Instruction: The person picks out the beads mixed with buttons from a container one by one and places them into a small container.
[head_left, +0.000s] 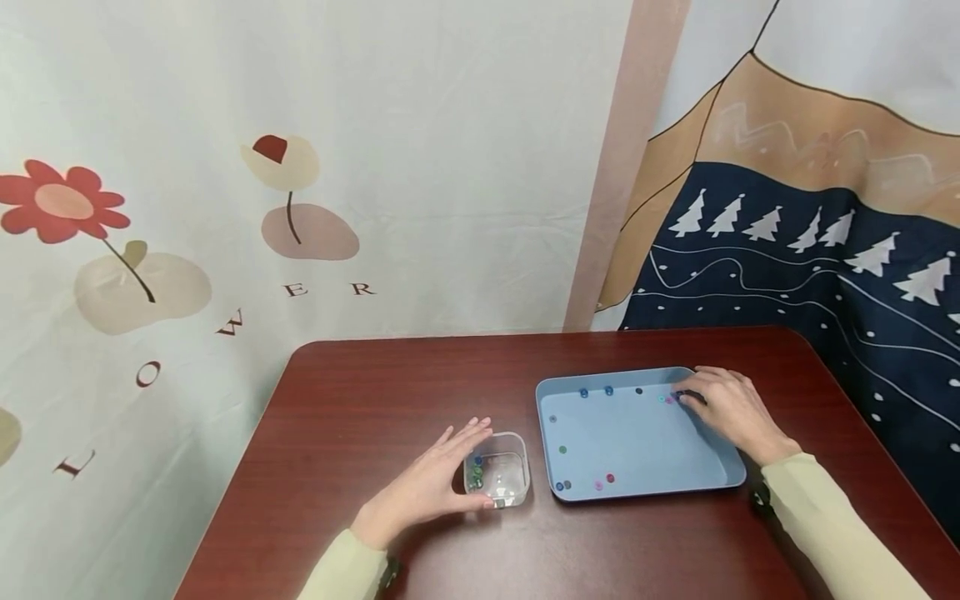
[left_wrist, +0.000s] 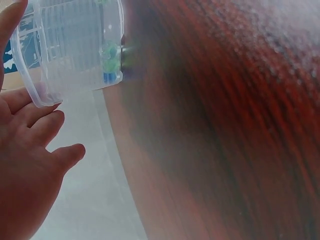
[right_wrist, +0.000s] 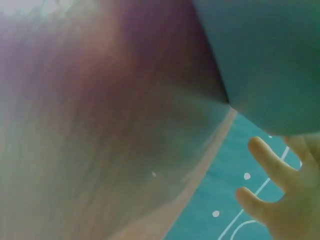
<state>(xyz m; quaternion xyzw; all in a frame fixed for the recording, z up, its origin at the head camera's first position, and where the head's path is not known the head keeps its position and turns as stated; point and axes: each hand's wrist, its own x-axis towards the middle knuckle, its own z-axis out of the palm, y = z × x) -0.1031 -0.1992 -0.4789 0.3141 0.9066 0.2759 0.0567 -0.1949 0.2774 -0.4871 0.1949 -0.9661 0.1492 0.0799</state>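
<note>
Just left of the person's right hand, small, round pink bead lies toward the far right corner of a blue, rectangular tray; whether those fingers pinch a dark bead is unclear. Left of the tray, the left hand grasps a clear, square plastic container holding green beads.

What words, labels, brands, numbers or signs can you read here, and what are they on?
"L O W E R": spaced letters printed on the pale cloth.
No readable writing on the blue tray or clear container.
Any marks on the small coloured pieces are too small to read.
</note>
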